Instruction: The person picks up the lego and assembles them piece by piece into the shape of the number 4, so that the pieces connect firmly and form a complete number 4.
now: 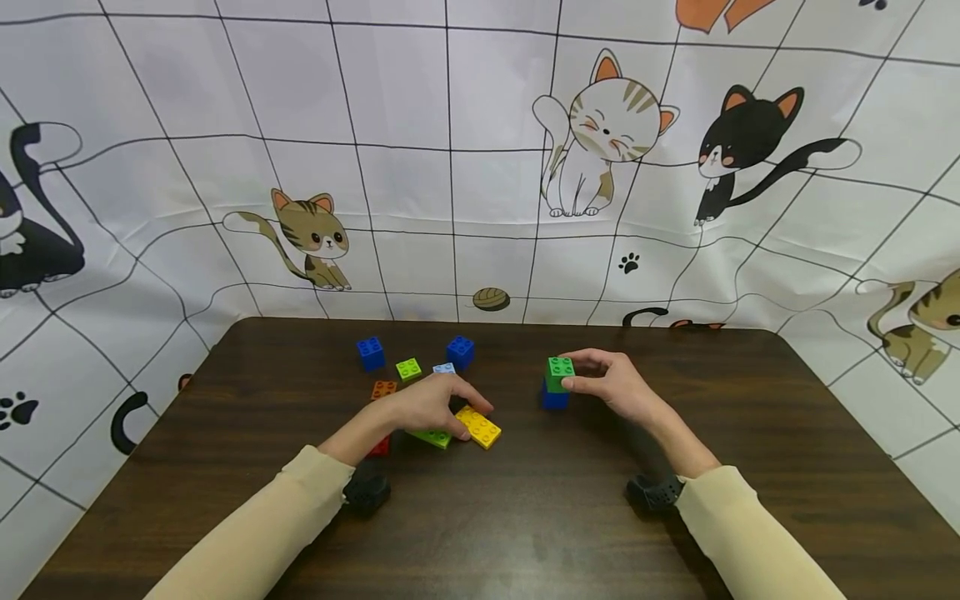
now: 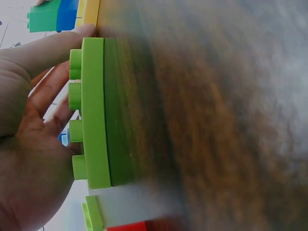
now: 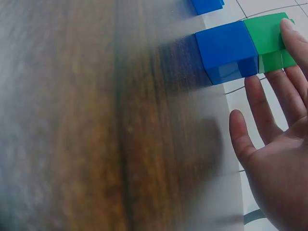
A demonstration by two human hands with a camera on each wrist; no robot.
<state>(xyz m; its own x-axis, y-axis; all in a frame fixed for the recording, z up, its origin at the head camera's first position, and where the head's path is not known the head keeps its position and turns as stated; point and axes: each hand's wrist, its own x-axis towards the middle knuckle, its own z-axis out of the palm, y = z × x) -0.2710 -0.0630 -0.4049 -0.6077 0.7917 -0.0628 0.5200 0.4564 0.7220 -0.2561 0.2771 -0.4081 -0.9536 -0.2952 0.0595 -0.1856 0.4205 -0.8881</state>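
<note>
At the centre of the table, my left hand [image 1: 429, 402] pinches a flat yellow building brick [image 1: 482, 431], thumb on its near side and fingers across its far end. Beneath this hand lies a long lime-green brick [image 2: 94, 115], partly hidden in the head view. To the right, a green brick [image 1: 559, 372] sits on top of a blue brick [image 1: 555, 400], making a small upright stack on the table. My right hand [image 1: 618, 387] holds the green brick between thumb and fingers, as the right wrist view [image 3: 270, 36] also shows.
Left of centre are loose bricks: two blue ones [image 1: 371, 353] [image 1: 461, 352], a small lime-green brick [image 1: 408, 369], a light blue brick [image 1: 443, 367], an orange brick [image 1: 384, 388] and a red brick [image 1: 381, 447]. A cat-patterned curtain [image 1: 405, 192] hangs behind the dark wooden table [image 1: 525, 517].
</note>
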